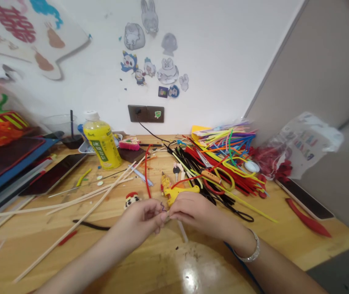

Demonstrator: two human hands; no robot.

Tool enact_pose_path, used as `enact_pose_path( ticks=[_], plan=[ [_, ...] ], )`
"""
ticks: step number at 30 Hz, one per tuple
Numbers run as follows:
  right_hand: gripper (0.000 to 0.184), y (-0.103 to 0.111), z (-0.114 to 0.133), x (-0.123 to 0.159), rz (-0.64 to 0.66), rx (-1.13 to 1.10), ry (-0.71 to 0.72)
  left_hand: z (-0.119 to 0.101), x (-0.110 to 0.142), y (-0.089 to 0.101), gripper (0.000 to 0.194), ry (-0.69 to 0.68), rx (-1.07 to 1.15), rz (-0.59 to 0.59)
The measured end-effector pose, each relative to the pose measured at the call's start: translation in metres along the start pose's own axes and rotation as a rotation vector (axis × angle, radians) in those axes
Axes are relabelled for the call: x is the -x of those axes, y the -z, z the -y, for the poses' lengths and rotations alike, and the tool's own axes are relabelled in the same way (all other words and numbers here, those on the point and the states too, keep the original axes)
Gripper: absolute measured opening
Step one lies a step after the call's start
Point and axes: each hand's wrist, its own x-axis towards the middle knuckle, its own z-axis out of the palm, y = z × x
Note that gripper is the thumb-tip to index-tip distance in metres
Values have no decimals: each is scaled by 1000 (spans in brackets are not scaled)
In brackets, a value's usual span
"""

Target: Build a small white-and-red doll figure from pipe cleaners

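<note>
Together, the fingertips (163,216) nearly meet: the left hand's (150,216) grip looks pinched on a thin purple strand (163,207) poking up, while the right hand's (189,209) grip is drawn together beside it, its contents too small to tell. The right hand arches back-up, fingers curled; both forearms slant inward. A yellow glue gun (174,192) lies just beyond, on the counter (211,265); a bracelet (254,248) circles the right wrist.
</note>
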Motion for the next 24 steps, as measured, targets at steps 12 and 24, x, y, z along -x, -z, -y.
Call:
enact_pose_path(
  ticks=[12, 24],
  plan=[
    [8, -3, -6, 1, 57, -166, -113, -1, -4, 13, 34, -3, 47, -85],
    [11, 11, -9, -2, 98, 22, -38, 6, -1, 20, 33, 56, -56, 140]
  ],
)
